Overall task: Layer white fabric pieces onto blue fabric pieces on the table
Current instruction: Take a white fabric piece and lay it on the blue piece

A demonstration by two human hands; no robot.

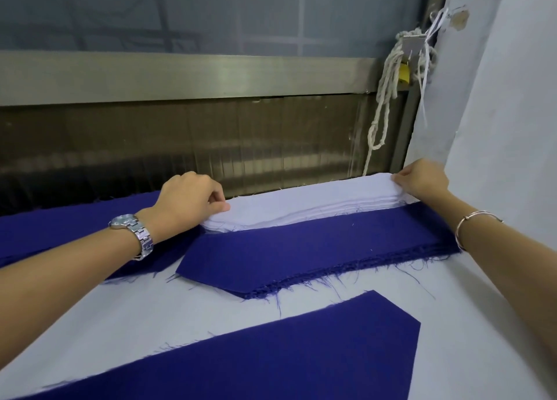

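We see a stack of white pieces (301, 208) lying along the far edge of the table (488, 303), and we place everything else from it.

The left hand (190, 201) is at the stack's left end. Its fingers are curled and its thumb is pressed to them, pinching the upper layers, which lift a little there. The right hand (422, 179) is at the stack's right end, with fingers bent over the corner and gripping the edge. Both hands are closed on the white pieces.

Directly in front of the stack, and touching its near edge, lies a pile of blue pieces (301, 255) with frayed threads along its front. The white stack partly overlaps the back of this pile. Nearer to us than that, apart from the stack, a single large blue piece (301, 354) lies flat on the pale tabletop. More blue cloth (60, 228) spreads to the stack's left, under the left forearm.

A metal watch (132, 228) sits on the left wrist and a thin bracelet (470, 222) on the right. Behind the stack runs a window rail (180, 77), and a knotted white rope (385, 98) hangs above its right end.
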